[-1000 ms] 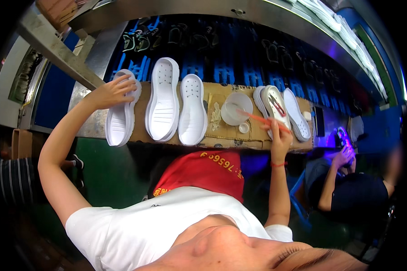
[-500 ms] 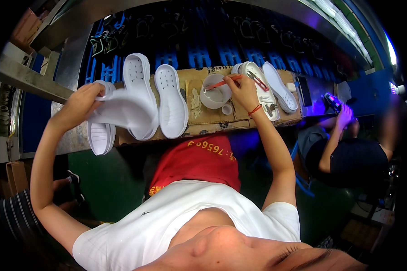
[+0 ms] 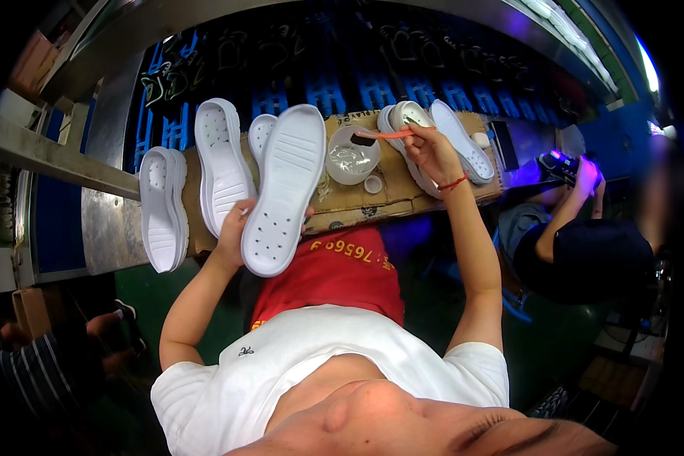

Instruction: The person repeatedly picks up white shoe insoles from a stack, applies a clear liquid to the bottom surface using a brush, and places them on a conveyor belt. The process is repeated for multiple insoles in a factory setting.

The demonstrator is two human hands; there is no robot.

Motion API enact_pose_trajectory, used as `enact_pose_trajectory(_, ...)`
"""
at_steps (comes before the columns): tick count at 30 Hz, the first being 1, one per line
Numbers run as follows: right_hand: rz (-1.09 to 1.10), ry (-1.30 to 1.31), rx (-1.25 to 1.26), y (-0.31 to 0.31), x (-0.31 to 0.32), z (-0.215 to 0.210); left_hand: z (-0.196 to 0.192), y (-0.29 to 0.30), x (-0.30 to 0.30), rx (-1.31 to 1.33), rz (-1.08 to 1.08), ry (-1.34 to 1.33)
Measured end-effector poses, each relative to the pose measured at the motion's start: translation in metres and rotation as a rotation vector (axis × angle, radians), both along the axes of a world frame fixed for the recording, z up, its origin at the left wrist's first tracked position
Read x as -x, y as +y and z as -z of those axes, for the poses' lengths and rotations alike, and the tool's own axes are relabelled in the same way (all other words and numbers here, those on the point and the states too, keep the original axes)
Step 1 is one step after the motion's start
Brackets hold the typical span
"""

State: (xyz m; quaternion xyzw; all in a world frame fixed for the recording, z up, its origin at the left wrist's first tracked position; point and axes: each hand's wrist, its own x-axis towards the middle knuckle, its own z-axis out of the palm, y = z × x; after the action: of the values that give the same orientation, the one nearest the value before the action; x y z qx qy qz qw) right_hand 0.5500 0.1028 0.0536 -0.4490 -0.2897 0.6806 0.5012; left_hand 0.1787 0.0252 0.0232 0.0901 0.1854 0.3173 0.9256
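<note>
- One translucent tub (image 3: pixel 351 177) apparently holds clear liquid, beside a small cup (image 3: pixel 373 184).
- Right fingers (image 3: pixel 419 142) pinch a brush (image 3: pixel 391 135) above the tub.
- Left fingers (image 3: pixel 245 206) grip a white sole (image 3: pixel 283 190) at the table's (image 3: pixel 110 235) edge.

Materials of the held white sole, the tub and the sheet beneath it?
Held sole: probably moulded foam or rubber, matte; moulded grooves, small holes. Tub: likely plastic, smooth; translucent wall. Sheet: apparently cardboard, matte brown, worn front edge.
</note>
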Motion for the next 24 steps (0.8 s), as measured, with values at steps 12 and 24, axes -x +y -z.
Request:
enact_pose_trajectory(12,-0.507,-0.861,-1.053,0.021,0.079,-0.088,0.012,0.003,0.000,0.070,0.285,-0.138)
enact_pose_trajectory(24,-0.207,-1.086,-0.969,0.013,0.016,-0.079,-0.005,0.002,-0.029,-0.029,0.146,-0.188)
